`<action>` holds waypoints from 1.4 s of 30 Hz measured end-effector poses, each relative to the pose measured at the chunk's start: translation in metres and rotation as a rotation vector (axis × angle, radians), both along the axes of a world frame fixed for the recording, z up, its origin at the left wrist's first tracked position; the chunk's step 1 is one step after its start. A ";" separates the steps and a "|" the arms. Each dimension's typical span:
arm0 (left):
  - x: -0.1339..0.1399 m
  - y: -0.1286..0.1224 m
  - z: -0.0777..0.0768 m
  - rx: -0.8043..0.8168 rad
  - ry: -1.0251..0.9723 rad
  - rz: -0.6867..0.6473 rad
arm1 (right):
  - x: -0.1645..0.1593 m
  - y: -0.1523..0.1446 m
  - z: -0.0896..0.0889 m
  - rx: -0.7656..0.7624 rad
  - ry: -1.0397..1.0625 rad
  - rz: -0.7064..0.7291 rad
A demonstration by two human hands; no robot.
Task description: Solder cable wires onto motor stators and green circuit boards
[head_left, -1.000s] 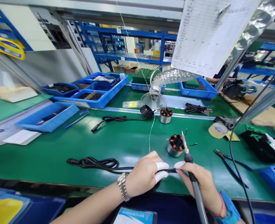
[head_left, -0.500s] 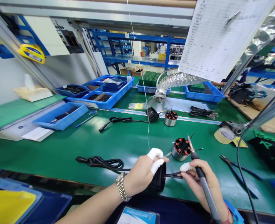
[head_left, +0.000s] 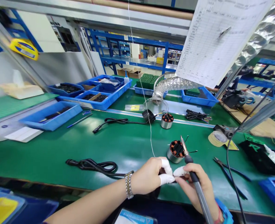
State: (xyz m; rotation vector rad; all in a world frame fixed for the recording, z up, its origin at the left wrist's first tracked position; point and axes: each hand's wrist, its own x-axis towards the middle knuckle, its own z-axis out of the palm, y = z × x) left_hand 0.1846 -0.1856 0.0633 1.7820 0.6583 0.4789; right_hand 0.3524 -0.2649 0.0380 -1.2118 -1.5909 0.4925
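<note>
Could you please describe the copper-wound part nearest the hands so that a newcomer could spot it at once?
On the green bench, find the right hand holding a soldering iron. Just beyond that hand sits a short silver cylinder with copper windings. Its lookalike, farther back, stands beside a black cap; this one is nearer.

Seeing a green desk [head_left: 100,144] beneath the fingers [head_left: 166,179], facing blue racks [head_left: 165,59] well beyond them, noticing grey panels [head_left: 60,63] to their left and pale glare [head_left: 130,163] near them.
</note>
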 end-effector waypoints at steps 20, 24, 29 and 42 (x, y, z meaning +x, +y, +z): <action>-0.009 -0.009 0.002 -0.003 0.145 -0.027 | -0.007 0.010 0.018 0.234 -0.201 0.099; -0.008 -0.014 -0.001 0.151 0.145 0.117 | -0.013 0.008 0.007 0.057 -0.096 -0.063; -0.004 -0.001 -0.006 0.051 0.061 0.239 | -0.024 0.003 -0.009 0.106 -0.026 -0.202; 0.004 0.049 -0.018 -0.100 -0.047 0.344 | 0.035 0.007 0.036 0.267 -0.406 -0.144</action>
